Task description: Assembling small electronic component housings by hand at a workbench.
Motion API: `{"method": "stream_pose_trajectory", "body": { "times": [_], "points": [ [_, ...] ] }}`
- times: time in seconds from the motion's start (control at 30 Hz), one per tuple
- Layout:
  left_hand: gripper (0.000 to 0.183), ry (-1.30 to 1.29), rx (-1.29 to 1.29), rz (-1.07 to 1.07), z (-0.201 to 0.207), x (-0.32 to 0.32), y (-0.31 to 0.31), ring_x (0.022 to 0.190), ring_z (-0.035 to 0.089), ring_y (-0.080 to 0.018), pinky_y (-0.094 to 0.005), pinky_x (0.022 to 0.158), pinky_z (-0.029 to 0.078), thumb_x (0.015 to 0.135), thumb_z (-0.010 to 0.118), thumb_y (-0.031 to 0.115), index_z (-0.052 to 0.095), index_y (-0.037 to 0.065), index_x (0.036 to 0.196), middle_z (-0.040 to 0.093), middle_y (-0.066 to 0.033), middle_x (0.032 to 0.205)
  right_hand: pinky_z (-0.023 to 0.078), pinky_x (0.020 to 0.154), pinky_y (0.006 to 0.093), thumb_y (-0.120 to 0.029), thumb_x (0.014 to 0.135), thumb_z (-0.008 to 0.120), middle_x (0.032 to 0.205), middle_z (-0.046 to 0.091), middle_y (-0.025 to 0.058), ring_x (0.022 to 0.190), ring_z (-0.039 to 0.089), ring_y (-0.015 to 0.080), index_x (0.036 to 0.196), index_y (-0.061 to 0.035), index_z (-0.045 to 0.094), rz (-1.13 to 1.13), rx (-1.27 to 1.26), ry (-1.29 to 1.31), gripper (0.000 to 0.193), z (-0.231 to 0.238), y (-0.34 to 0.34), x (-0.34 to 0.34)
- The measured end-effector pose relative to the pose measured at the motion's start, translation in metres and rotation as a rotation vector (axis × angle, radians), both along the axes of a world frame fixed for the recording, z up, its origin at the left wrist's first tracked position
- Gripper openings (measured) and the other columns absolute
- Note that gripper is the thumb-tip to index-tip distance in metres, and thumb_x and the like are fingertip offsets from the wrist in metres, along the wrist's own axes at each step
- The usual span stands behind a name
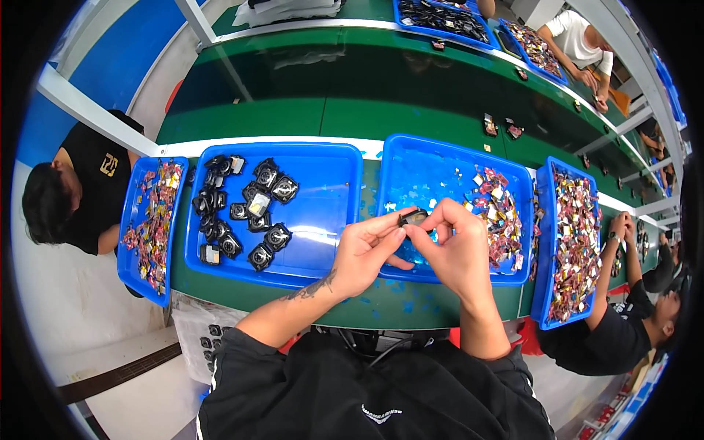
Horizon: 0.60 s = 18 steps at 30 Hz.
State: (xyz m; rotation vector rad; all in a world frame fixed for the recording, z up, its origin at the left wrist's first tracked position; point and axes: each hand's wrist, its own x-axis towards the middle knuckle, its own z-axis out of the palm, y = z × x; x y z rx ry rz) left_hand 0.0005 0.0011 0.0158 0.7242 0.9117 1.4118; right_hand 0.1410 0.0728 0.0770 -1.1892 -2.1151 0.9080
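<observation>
Over the blue tray in front of me, both hands meet at a small black plastic housing. My left hand pinches it from the left with thumb and fingers. From the right, my right hand has its thumb and index finger closed at the same part, partly covering it. The tray beneath has scraps of blue film and a heap of small pink, white and yellow electronic parts at its right. In the blue tray to the left, several black square housings with round centres lie grouped.
A narrow blue tray of small electronic parts stands far left, another at right. Beyond a white rail runs a green conveyor belt with a few loose parts. People sit left, right and across.
</observation>
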Motion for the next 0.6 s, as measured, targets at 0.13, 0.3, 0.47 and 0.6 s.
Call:
{"method": "stream_pose_trajectory", "body": {
  "times": [0.13, 0.3, 0.47, 0.6],
  "points": [
    [0.041, -0.124, -0.028, -0.04, -0.003, -0.002, 0.002, 0.099, 0.065, -0.0175, -0.0299, 0.066, 0.063, 0.098, 0.052, 0.008, 0.044, -0.004, 0.136, 0.063, -0.0129, 0.115, 0.044, 0.056, 0.0288, -0.004, 0.075, 0.076, 0.067, 0.055, 0.0047, 0.06, 0.052, 0.0149, 0.077, -0.0016, 0.055, 0.011, -0.024, 0.092, 0.021, -0.007, 0.004, -0.001],
    [0.045, -0.178, -0.045, 0.061, -0.002, -0.004, 0.005, 0.102, 0.065, -0.0208, -0.0305, 0.066, 0.063, 0.098, 0.051, 0.008, 0.036, 0.002, 0.14, 0.063, -0.0149, 0.113, 0.052, 0.074, 0.0292, -0.005, 0.076, 0.078, 0.088, 0.065, 0.0051, 0.084, 0.062, 0.0132, 0.098, -0.0017, 0.063, 0.0, -0.219, 0.355, 0.028, -0.008, -0.005, 0.015],
    [0.037, -0.01, 0.025, 0.092, 0.007, -0.002, 0.005, 0.105, 0.064, -0.0214, -0.0304, 0.072, 0.062, 0.096, 0.051, 0.001, 0.05, 0.002, 0.133, 0.061, -0.0145, 0.118, 0.054, 0.074, 0.0234, 0.003, 0.084, 0.07, 0.087, 0.069, 0.0061, 0.079, 0.066, 0.0107, 0.096, 0.0016, 0.065, -0.001, -0.314, 0.456, 0.014, -0.024, -0.01, 0.021],
    [0.023, 0.568, 0.315, 0.117, 0.011, -0.006, 0.0, 0.096, 0.068, -0.0214, -0.0292, 0.075, 0.058, 0.089, 0.06, -0.004, 0.069, 0.002, 0.109, 0.061, -0.015, 0.119, 0.054, 0.072, 0.0223, 0.003, 0.086, 0.067, 0.088, 0.069, 0.0085, 0.081, 0.066, 0.0119, 0.093, 0.0041, 0.066, 0.019, -0.617, 0.644, 0.007, -0.019, -0.001, 0.026]
  ]
}}
